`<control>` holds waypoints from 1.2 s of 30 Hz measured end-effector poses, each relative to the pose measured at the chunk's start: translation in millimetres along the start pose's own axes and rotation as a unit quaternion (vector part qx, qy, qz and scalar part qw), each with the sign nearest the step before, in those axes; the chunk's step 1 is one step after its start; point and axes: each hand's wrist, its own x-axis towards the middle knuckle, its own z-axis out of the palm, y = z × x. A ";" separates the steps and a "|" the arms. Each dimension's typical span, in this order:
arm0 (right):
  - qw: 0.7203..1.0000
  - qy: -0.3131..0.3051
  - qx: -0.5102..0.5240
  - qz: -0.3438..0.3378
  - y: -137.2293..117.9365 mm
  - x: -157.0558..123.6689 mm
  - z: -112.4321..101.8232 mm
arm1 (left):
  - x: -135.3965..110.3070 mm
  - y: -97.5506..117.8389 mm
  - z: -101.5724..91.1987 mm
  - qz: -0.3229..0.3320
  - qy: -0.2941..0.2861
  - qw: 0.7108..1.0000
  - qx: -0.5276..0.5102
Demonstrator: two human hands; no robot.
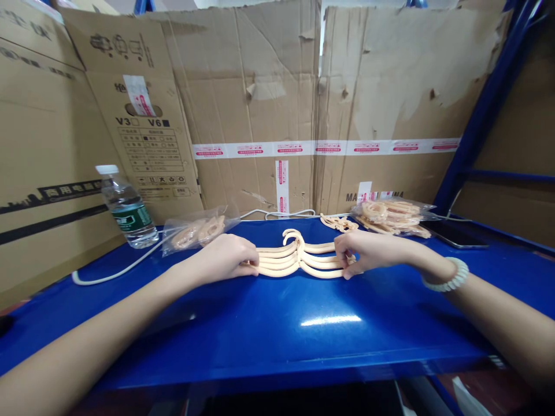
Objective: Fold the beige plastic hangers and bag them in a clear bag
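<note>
Several cream-coloured hangers (280,264) lie together in the middle of the blue table, their hooks bunched at the top centre. My left hand (229,256) grips their left ends, fingers curled over the arms. At the right ends, my right hand (358,252) has its thumb and fingers closed round the arms. Parts of the hanger ends are hidden under my fingers. A pale coiled band (451,276) circles my right wrist.
Bagged hangers (392,215) sit behind my right hand, beside a dark phone (455,234). Loose hanger pieces (338,223) lie near them. Another clear bag (199,231) and a water bottle (130,211) stand left. A white cable (117,270) crosses the blue table (269,329); cardboard (255,104) walls the back.
</note>
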 end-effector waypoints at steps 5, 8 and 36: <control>1.000 -0.006 -0.002 0.012 1.2 -0.1 -0.1 | 0.1 -0.3 1.6 0.005 -0.011 0.999 -0.036; 1.000 -0.003 -0.010 0.024 2.3 0.5 -0.3 | 0.6 0.0 3.0 -0.003 -0.009 0.999 -0.036; 0.987 0.133 -0.076 0.049 37.9 18.1 6.9 | 6.1 -6.9 42.4 -0.094 0.130 0.986 0.038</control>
